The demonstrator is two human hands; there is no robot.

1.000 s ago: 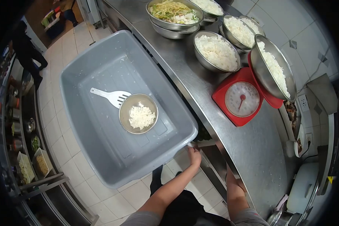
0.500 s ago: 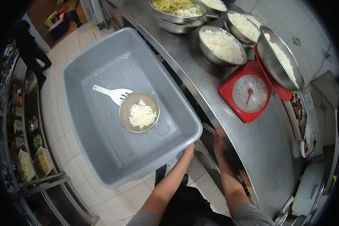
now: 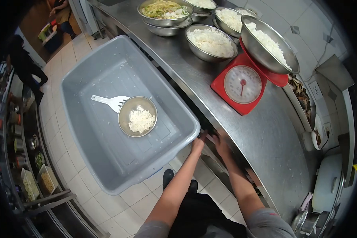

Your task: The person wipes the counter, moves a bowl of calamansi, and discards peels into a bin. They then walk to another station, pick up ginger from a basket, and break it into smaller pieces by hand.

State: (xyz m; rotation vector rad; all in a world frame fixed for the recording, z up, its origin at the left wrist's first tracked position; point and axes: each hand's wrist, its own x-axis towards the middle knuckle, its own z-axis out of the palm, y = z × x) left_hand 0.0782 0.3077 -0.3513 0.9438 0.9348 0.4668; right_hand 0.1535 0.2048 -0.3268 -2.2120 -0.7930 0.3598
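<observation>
Both hands are low, between the grey tub (image 3: 146,166) and the steel counter's edge. My left hand (image 3: 198,142) is beside the tub's near right corner, its fingertips hidden in shadow. My right hand (image 3: 221,143) reaches under the counter edge, near a thin pale strip, with its fingers dark and partly hidden. Inside the tub lie a small steel bowl (image 3: 125,119) with some white rice (image 3: 141,119) and a white slotted spatula (image 3: 103,100). A red scale (image 3: 242,85) on the counter carries a tilted steel bowl of rice (image 3: 267,41).
Steel bowls of rice (image 3: 211,41) and a bowl of noodles (image 3: 164,10) stand along the steel counter (image 3: 261,139). At the left are shelves with food containers (image 3: 47,180). A person in dark clothes (image 3: 25,65) stands beyond them; another person (image 3: 61,18) is farther back.
My left hand has come up along the tub's corner, closer to my right hand, which has shifted left. The whole view has moved, so the counter items appear farther left and higher.
</observation>
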